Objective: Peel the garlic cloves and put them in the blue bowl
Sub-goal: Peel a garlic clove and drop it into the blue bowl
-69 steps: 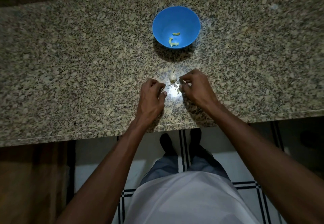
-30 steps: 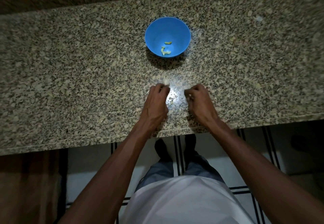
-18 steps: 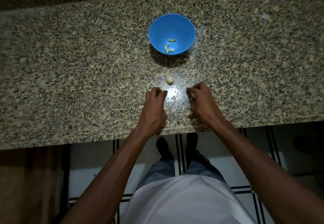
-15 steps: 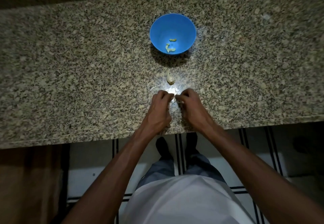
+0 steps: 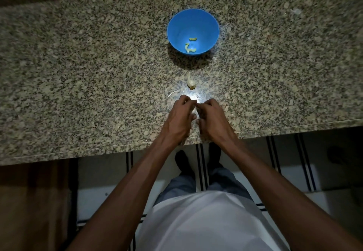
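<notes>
The blue bowl (image 5: 179, 25) stands on the granite counter and holds a few peeled yellowish garlic cloves (image 5: 190, 49). An unpeeled garlic clove (image 5: 190, 83) lies on the counter between the bowl and my hands. My left hand (image 5: 179, 118) and my right hand (image 5: 214, 120) meet fingertip to fingertip just above the counter near its front edge. Their fingers are curled and pinch a small pale garlic clove between them. The fingers and a bright glare hide most of that clove.
A thin curl of garlic skin (image 5: 173, 93) lies just beyond my left hand. The speckled granite counter (image 5: 88, 73) runs wide to both sides, with its front edge (image 5: 117, 148) close under my wrists. Below it are a tiled floor and my feet.
My hands were apart on either side of the bright spot. They have come together, fingertips touching. The loose clove and the bowl have stayed put.
</notes>
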Demonstrator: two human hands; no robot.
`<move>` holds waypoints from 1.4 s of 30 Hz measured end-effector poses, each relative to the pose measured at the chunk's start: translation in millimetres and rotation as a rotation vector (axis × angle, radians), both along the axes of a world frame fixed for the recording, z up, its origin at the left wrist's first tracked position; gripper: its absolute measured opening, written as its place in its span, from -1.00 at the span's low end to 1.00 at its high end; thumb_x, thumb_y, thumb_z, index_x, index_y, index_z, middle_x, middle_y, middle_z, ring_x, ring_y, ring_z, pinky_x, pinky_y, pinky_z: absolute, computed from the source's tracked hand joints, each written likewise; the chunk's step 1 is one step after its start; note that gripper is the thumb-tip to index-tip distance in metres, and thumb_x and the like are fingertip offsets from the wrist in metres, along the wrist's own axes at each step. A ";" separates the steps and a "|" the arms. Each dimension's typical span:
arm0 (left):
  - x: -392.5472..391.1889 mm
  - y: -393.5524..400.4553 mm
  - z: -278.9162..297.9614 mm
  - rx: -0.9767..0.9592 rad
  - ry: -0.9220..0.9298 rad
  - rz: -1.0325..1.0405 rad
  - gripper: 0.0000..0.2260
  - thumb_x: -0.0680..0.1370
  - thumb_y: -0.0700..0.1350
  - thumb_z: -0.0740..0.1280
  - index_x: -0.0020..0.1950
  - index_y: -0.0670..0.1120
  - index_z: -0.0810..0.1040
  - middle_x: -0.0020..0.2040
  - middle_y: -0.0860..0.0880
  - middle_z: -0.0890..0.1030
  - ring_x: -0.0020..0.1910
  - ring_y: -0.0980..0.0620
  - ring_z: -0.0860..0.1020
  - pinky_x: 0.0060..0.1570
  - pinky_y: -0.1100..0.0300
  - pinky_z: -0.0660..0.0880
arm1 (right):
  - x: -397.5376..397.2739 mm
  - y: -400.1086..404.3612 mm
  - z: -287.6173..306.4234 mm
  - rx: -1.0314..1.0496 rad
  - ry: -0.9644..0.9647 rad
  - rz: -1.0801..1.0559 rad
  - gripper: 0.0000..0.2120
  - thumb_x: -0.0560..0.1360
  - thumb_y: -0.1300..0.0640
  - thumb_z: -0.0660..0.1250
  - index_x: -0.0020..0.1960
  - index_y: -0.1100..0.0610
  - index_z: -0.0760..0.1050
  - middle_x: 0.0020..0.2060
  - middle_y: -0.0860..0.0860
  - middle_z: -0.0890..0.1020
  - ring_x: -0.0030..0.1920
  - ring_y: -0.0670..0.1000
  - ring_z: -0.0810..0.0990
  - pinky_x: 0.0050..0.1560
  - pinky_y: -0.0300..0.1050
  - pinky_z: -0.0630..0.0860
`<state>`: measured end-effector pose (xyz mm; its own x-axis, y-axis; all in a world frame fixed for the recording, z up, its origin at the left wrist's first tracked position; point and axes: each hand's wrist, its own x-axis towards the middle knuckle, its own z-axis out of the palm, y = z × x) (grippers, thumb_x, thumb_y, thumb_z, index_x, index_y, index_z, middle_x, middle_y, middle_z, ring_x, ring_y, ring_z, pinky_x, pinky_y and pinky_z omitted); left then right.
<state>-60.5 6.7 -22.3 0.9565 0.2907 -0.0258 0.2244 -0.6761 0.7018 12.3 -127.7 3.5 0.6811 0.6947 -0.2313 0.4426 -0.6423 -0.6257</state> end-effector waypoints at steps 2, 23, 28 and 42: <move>-1.2 1.8 0.6 -0.001 0.004 0.065 -0.76 0.59 -0.36 0.39 0.25 -0.28 0.56 0.16 -0.14 0.48 0.10 -0.01 0.47 0.01 0.58 0.36 | 5.1 0.1 2.8 -0.007 -0.017 -0.031 -0.83 0.53 0.42 0.38 0.01 0.19 0.53 -0.03 0.05 0.41 -0.12 -0.07 0.44 -0.23 -0.47 0.38; -16.6 -15.0 -16.0 0.277 0.049 0.149 -0.88 0.55 -0.40 0.41 0.00 -0.20 0.61 -0.10 -0.13 0.57 -0.15 -0.09 0.54 -0.26 0.00 0.56 | -9.4 12.1 -23.4 -0.048 -0.251 0.055 -0.93 0.55 0.33 0.36 -0.08 0.22 0.58 -0.14 0.06 0.47 -0.21 0.00 0.42 -0.36 -0.19 0.23; -9.7 -5.9 -6.4 0.171 -0.026 0.304 -0.91 0.68 -0.27 0.31 0.04 -0.19 0.61 -0.04 -0.11 0.58 -0.05 -0.05 0.51 -0.12 0.05 0.55 | -4.2 11.7 -24.3 -0.041 -0.310 0.091 -0.81 0.45 0.46 0.40 -0.08 0.20 0.53 -0.16 0.08 0.48 -0.20 0.02 0.37 -0.33 -0.12 0.24; 9.8 56.9 -12.1 0.248 -0.008 0.284 -0.90 0.63 -0.22 0.41 -0.02 -0.23 0.68 -0.08 -0.12 0.60 -0.16 -0.01 0.52 -0.17 0.09 0.53 | 24.2 11.1 -45.1 -0.016 -0.232 0.045 -0.90 0.58 0.37 0.22 -0.04 0.25 0.49 -0.09 0.08 0.47 -0.09 0.09 0.45 -0.24 -0.11 0.39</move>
<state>-50.6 63.6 -34.4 0.8365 0.5411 0.0860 0.4226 -0.7370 0.5275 36.5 -116.7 -41.6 0.6860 0.7228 -0.0838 0.6013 -0.6280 -0.4940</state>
